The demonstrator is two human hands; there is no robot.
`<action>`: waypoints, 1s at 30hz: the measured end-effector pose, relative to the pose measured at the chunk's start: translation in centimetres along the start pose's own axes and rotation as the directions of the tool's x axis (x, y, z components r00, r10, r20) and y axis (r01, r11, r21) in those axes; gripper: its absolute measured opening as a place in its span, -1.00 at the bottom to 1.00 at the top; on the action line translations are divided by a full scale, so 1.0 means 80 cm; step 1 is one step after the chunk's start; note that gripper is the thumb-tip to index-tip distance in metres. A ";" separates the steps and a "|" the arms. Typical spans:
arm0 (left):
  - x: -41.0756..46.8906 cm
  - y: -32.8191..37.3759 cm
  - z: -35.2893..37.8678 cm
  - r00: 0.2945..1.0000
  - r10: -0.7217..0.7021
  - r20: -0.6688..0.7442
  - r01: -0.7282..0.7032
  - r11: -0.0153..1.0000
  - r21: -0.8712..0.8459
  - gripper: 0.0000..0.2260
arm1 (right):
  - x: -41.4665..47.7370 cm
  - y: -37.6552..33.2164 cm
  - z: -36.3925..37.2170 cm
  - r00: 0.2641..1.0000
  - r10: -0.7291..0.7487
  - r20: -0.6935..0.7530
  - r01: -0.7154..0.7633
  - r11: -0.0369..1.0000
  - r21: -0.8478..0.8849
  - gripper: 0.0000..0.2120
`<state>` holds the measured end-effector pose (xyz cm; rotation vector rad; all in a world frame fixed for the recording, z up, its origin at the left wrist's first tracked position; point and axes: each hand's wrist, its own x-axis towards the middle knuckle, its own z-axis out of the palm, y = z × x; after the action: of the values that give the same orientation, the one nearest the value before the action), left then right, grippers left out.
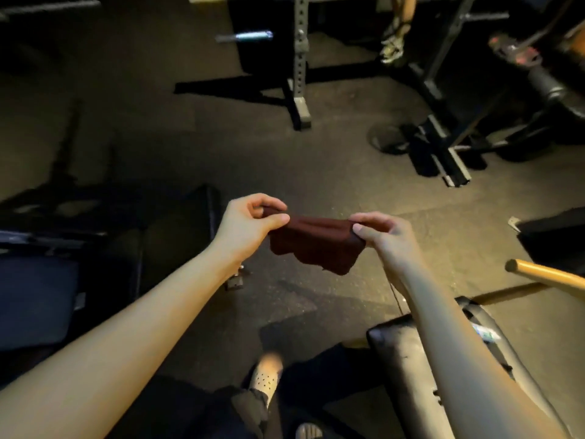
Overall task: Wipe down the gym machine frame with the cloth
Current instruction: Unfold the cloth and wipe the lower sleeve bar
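A dark red cloth hangs stretched between both my hands above the gym floor. My left hand pinches its left top corner between thumb and fingers. My right hand pinches the right top corner the same way. The lower part of the cloth sags in folds. A grey perforated upright of a rack stands on its black base far ahead. Another machine frame with angled bars sits at the far right.
A black padded bench is under my right forearm. A wooden stick pokes in from the right. A dark seat and frame fill the left. Another person's foot stands by the rack. My shoe shows below.
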<state>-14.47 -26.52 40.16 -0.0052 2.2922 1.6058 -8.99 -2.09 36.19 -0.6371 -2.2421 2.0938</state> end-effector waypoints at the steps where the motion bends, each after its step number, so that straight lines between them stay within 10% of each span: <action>1: -0.019 0.004 -0.016 0.999 0.020 -0.049 -0.020 1.000 0.002 -0.83 | -0.005 -0.016 0.011 0.999 -0.034 0.025 0.034 0.999 -0.003 -0.79; 6: -0.126 0.017 -0.079 0.967 0.085 -0.241 -0.091 0.996 -0.014 -0.81 | -0.049 -0.074 0.064 0.952 -0.223 0.209 0.225 0.974 0.017 -0.75; 14: -0.299 0.007 -0.211 0.902 0.071 -0.426 -0.053 0.997 0.053 -0.71 | -0.162 -0.154 0.190 0.646 -0.638 0.418 0.742 0.654 -0.148 -0.77; 25: -0.511 -0.078 -0.432 0.753 0.115 -0.648 0.165 0.921 0.354 -0.88 | -0.319 -0.213 0.443 0.548 -0.189 0.815 0.321 0.947 0.003 -0.76; 30: -0.609 -0.118 -0.534 0.782 0.067 -0.620 0.180 0.928 0.327 -0.92 | -0.408 -0.218 0.562 0.387 -0.194 0.901 0.401 0.916 0.025 -0.89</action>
<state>21.60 -78.22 58.04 -0.6006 3.0306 1.2202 3.50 -55.16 56.79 1.1886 -2.6712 2.2528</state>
